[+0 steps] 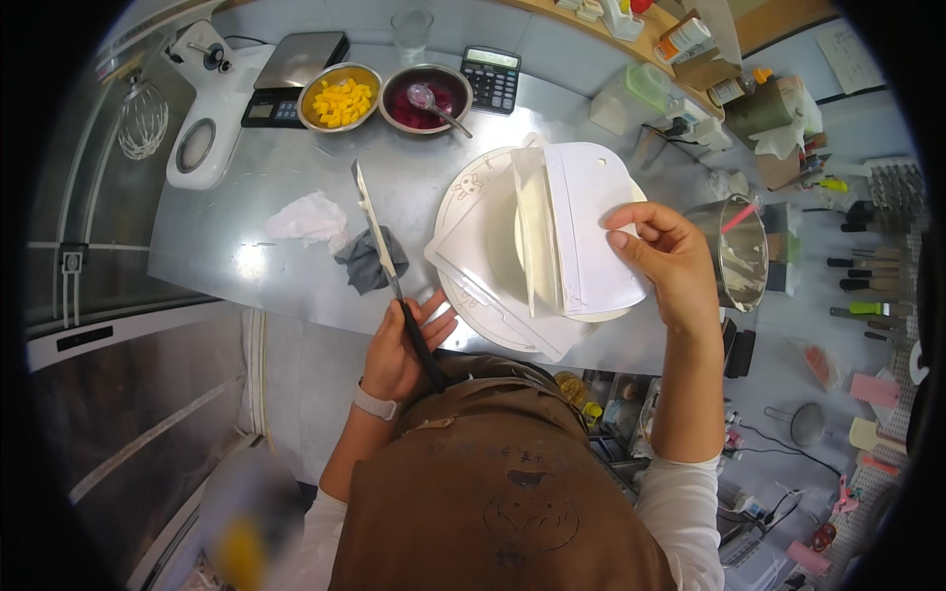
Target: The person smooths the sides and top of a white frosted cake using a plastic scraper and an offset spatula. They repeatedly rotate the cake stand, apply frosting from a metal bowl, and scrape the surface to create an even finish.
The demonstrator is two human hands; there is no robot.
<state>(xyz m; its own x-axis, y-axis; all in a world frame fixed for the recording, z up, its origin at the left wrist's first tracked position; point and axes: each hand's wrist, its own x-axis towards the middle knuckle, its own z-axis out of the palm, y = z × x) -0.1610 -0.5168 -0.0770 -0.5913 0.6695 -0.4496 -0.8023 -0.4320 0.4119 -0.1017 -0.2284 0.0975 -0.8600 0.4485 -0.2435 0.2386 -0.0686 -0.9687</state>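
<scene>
My left hand [403, 347] holds the black handle of a long icing spatula [377, 236], its blade smeared with cream and pointing away from me. Between the thumb and fingers of my right hand [658, 255] is a white plastic dough scraper [595, 221] with a straight edge. The scraper is over a pale, cream-coloured round cake [523, 258], which it partly hides. A clear plastic sheet or wrap [538, 229] stands along the scraper's straight edge. Beneath lies a round white board with rabbit drawings [467, 188], with a clear angular plate [510, 314] across its near side.
A grey cloth [369, 262] and a crumpled white tissue [314, 221] lie at left. Behind are a scale [295, 74], a bowl of yellow fruit cubes [340, 103], a bowl of dark red fruit with a spoon [425, 96] and a calculator [491, 80]. A cream-smeared steel bowl [739, 255] stands right.
</scene>
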